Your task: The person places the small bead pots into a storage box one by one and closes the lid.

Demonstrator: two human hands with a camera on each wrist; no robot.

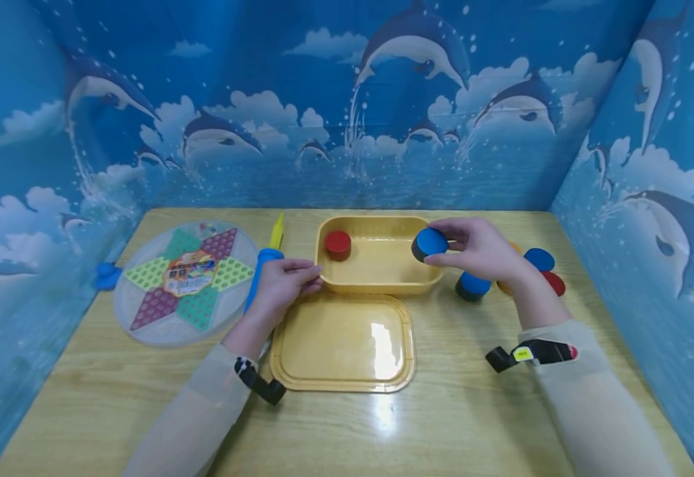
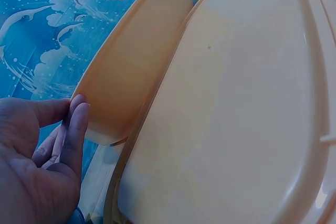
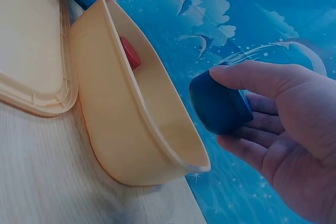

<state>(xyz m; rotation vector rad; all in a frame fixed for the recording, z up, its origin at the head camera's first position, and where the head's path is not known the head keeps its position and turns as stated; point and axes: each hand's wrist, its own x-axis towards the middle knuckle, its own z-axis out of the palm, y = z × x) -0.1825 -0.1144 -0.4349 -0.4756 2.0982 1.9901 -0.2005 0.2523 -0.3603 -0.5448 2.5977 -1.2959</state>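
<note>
In the head view, a yellow plastic box [image 1: 377,289] stands uncovered with a red round block [image 1: 338,245] inside its left end. My left hand [image 1: 281,285] pinches the box's rim at the front left corner; the left wrist view shows thumb and fingers meeting at that rim. Between thumb and fingers, my right hand [image 1: 484,248] holds a blue-topped round block [image 1: 430,243] with a dark side, raised by the box's right end. In the right wrist view this blue block [image 3: 218,103] is apart from the rim. Flat in front of the box lies its yellow lid [image 1: 329,341].
Right of the box are another blue-topped block [image 1: 474,286], a blue disc [image 1: 540,258], a red disc [image 1: 554,283] and partly hidden orange ones. At left lie a round Chinese checkers board [image 1: 189,318], a blue item with a yellow tip [image 1: 277,232] and a small blue object [image 1: 107,275].
</note>
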